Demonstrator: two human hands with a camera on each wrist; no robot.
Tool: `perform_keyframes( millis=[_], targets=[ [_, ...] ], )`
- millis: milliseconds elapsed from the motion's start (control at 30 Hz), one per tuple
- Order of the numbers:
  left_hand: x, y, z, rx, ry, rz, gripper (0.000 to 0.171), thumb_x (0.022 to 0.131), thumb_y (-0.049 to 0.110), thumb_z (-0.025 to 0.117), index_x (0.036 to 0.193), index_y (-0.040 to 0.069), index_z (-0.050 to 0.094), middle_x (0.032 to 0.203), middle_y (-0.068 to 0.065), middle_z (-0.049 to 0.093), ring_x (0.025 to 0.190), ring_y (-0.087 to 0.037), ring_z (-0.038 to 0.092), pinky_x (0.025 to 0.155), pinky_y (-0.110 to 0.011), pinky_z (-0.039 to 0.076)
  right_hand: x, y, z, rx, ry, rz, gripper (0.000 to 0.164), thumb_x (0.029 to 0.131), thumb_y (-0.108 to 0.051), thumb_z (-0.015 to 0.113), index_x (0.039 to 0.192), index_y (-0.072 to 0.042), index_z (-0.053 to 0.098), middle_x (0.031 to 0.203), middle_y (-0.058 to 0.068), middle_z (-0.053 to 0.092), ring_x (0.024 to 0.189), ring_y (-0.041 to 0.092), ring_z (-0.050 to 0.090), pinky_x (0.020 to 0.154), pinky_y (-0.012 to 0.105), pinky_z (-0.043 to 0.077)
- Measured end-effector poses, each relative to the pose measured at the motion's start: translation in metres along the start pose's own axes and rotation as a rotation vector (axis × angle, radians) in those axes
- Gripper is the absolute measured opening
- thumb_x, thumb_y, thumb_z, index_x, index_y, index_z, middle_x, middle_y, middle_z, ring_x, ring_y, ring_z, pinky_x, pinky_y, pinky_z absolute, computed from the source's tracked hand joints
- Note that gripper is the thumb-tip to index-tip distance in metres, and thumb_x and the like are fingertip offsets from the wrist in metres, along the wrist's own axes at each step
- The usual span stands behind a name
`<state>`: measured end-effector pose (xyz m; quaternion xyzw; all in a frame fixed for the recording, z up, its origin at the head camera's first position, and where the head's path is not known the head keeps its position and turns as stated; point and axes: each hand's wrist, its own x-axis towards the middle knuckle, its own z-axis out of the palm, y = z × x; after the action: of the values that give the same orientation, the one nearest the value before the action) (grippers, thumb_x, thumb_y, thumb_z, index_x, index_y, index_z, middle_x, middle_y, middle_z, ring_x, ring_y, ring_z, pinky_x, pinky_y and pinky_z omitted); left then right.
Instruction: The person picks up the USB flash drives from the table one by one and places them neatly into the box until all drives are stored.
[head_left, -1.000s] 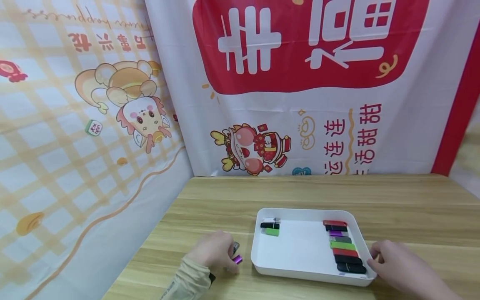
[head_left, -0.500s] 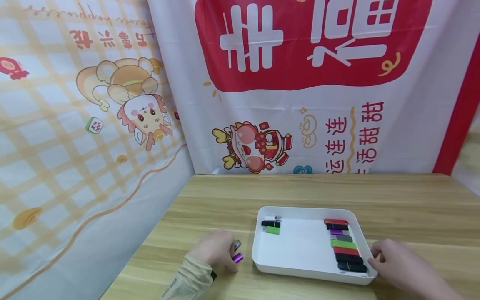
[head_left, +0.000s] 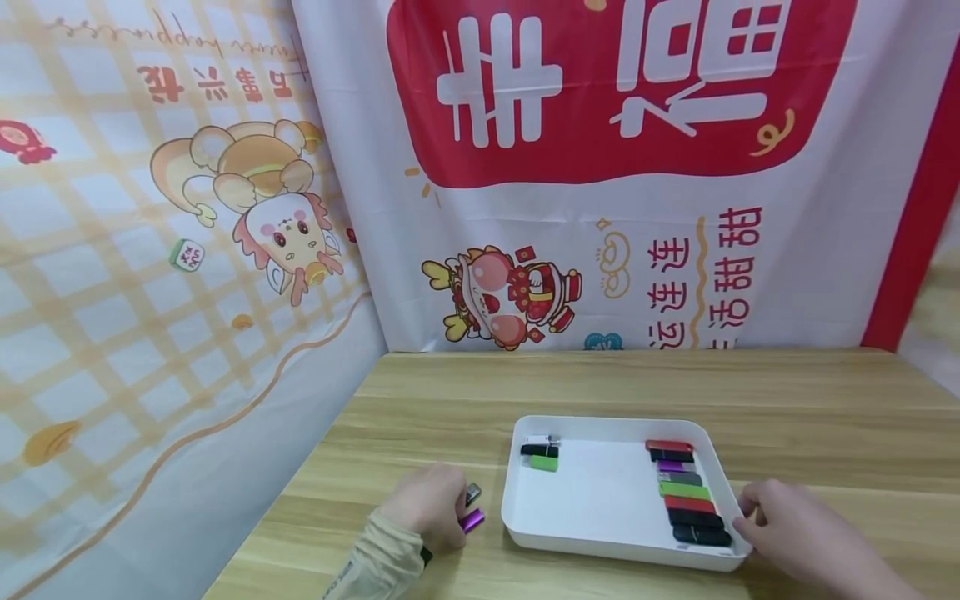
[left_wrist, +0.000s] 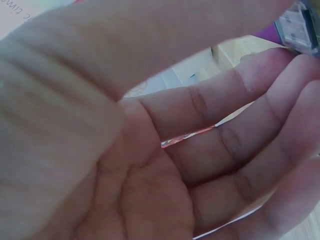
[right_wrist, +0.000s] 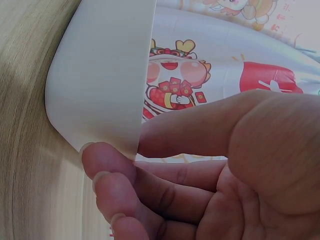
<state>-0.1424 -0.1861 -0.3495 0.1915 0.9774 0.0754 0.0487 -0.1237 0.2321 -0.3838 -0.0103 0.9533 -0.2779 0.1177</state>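
Observation:
At the left of the table my left hand (head_left: 431, 504) pinches a purple USB stick (head_left: 472, 521) between thumb and fingertips. The left wrist view catches the purple USB stick's clear-capped metal plug (left_wrist: 297, 27) at the fingertips. A grey USB stick (head_left: 473, 494) lies just behind it, partly covered by the fingers. My right hand (head_left: 783, 517) grips the near right corner of a white tray (head_left: 600, 500); in the right wrist view thumb and fingers meet at the tray wall (right_wrist: 105, 65).
Inside the tray, a column of several USB sticks (head_left: 690, 505) lines the right side: red, black, purple, grey and green. Three more sit at the far left: a white one (head_left: 538, 440), a black one (head_left: 540, 451) and a green one (head_left: 544, 463). Printed cloth (head_left: 645, 200) hangs behind the wooden table.
My left thumb has drawn back a little, so more of the purple USB stick shows, and that stick has turned slightly. The right hand stays at the tray corner, and the tray's contents are the same.

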Motion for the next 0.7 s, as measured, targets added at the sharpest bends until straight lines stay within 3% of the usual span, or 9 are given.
perform_keyframes(
  millis=[700],
  targets=[
    [0.001, 0.0, 0.002, -0.023, -0.035, 0.015, 0.036, 0.054, -0.003, 0.07, 0.047, 0.02, 0.043, 0.042, 0.013, 0.033, 0.041, -0.005, 0.034, 0.039, -0.023, 0.027, -0.009, -0.011, -0.003, -0.003, 0.013, -0.009, 0.023, 0.09, -0.022, 0.072, 0.099, -0.002, 0.068, 0.077, 0.002, 0.056, 0.065, 0.017, 0.052, 0.064, 0.032, 0.051]
  ],
)
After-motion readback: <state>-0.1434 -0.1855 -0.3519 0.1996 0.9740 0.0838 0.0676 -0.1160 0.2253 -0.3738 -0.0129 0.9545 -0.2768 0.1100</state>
